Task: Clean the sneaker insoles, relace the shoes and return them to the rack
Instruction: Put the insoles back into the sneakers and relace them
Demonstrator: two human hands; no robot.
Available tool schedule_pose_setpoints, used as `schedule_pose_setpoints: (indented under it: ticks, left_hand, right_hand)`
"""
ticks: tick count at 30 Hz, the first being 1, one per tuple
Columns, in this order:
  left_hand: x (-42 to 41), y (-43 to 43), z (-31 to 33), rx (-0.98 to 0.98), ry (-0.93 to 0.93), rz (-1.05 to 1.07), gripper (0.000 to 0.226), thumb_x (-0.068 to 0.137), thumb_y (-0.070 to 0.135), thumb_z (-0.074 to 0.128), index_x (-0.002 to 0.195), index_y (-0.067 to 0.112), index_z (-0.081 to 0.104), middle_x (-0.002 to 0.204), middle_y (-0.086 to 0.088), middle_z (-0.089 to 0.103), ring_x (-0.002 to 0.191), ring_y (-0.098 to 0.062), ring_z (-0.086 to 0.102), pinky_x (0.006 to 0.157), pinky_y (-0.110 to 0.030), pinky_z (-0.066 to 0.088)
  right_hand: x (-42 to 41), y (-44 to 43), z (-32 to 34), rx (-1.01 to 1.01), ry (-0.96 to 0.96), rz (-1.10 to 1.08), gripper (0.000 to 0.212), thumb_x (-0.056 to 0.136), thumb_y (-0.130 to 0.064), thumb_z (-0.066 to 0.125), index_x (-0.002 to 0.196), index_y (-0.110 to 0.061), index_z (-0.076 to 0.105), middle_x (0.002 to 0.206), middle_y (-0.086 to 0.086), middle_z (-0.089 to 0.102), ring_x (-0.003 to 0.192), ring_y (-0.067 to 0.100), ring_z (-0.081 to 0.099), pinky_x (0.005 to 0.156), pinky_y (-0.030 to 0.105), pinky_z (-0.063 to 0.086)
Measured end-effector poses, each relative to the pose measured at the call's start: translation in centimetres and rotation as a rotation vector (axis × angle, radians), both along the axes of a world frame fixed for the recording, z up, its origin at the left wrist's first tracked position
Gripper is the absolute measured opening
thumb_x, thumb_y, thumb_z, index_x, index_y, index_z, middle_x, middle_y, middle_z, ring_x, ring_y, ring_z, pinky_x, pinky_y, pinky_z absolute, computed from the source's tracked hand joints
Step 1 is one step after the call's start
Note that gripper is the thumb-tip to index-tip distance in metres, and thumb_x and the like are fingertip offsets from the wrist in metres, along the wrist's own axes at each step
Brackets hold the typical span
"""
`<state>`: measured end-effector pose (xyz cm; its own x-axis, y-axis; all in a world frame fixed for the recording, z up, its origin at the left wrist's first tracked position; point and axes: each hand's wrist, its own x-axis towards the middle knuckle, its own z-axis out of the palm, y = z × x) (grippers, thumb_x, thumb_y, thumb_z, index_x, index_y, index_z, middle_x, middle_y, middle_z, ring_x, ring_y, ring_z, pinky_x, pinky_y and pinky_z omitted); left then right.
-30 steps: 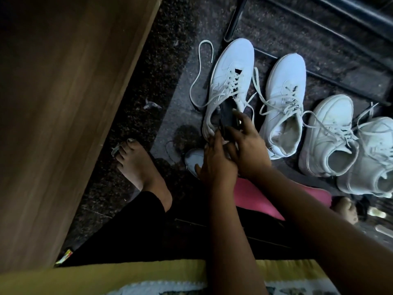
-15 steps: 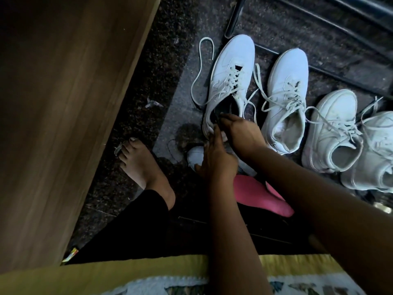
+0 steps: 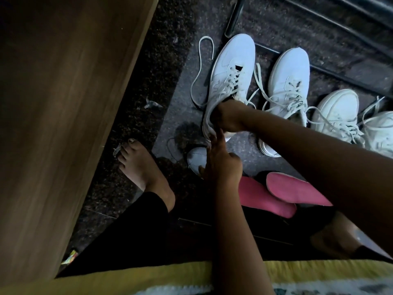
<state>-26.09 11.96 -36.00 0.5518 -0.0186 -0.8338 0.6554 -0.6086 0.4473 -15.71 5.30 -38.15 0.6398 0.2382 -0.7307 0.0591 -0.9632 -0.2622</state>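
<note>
The leftmost sneaker (image 3: 231, 67) lies lengthwise, toe pointing away, heel toward the person.

Dark speckled stone floor (image 3: 170, 50) is recorded; a wooden furniture panel (image 3: 63, 103) is seen at left. Lighting is dim.

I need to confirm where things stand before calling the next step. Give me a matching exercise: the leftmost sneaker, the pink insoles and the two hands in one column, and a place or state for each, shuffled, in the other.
Column one:
1. leftmost sneaker
2. pink insoles
3. right hand
4. left hand

Column two:
A. lying loose, outside any shoe
B. fingers tucked into the shoe's opening
C. index finger at the shoe's heel
D. its lace trails out in a loose loop

Pairs: 1-D; 2-A; 3-B; 4-C
</note>
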Motion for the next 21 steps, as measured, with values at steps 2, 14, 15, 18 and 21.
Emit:
schedule_pose_setpoints:
  ticks: [2, 14, 15, 18, 21]
  left_hand:
    - [0.0, -0.1, 0.0, -0.001, 0.01, 0.001, 0.067, 0.095, 0.015, 0.035, 0.148, 0.042, 0.006, 0.158, 0.007, 0.016, 0.14, -0.023, 0.029, 0.109, -0.057, 0.024]
    - [-0.5, -0.5, 0.1, 0.02, 0.062, -0.04, 0.062, 0.096, 0.018, 0.034, 0.149, 0.037, 0.008, 0.155, 0.004, 0.023, 0.142, -0.022, 0.024, 0.111, -0.056, 0.02]
    - [-0.4, -0.5, 0.2, 0.023, 0.068, -0.046, 0.061, 0.096, 0.018, 0.033, 0.15, 0.035, 0.009, 0.156, 0.004, 0.022, 0.143, -0.021, 0.023, 0.112, -0.056, 0.018]
    - [-0.2, -0.5, 0.2, 0.023, 0.071, -0.06, 0.058, 0.097, 0.021, 0.031, 0.15, 0.034, 0.01, 0.156, 0.006, 0.021, 0.143, -0.021, 0.022, 0.112, -0.055, 0.018]
    - [0.0, -0.4, -0.1, 0.011, 0.076, -0.036, 0.056, 0.099, 0.023, 0.029, 0.15, 0.034, 0.01, 0.156, 0.005, 0.021, 0.142, -0.023, 0.023, 0.111, -0.056, 0.019]
  right_hand:
    - [-0.2, 0.1, -0.3, 0.017, 0.135, -0.114, 0.034, 0.102, -0.026, 0.033, 0.104, -0.007, 0.062, 0.108, 0.016, 0.059, 0.104, 0.027, 0.051, 0.081, 0.031, 0.039]
    - [-2.4, -0.7, -1.9, -0.125, -0.138, 0.196, 0.079, 0.09, -0.068, 0.015, 0.1, -0.009, 0.067, 0.116, 0.017, 0.06, 0.123, 0.03, 0.042, 0.093, 0.038, 0.037]
    - [-2.5, -0.9, -1.6, -0.154, -0.096, 0.229, 0.083, 0.087, -0.071, 0.011, 0.105, -0.012, 0.067, 0.121, 0.016, 0.058, 0.126, 0.03, 0.038, 0.099, 0.039, 0.034]
    - [-2.4, -1.4, -0.4, -0.171, 0.008, 0.253, 0.082, 0.086, -0.073, 0.01, 0.114, -0.017, 0.063, 0.132, 0.016, 0.052, 0.13, 0.03, 0.039, 0.103, 0.04, 0.031]
    - [-2.3, -1.0, -0.1, -0.173, -0.019, 0.255, 0.079, 0.088, -0.071, 0.013, 0.095, -0.013, 0.066, 0.116, 0.016, 0.061, 0.12, 0.029, 0.048, 0.09, 0.036, 0.036]
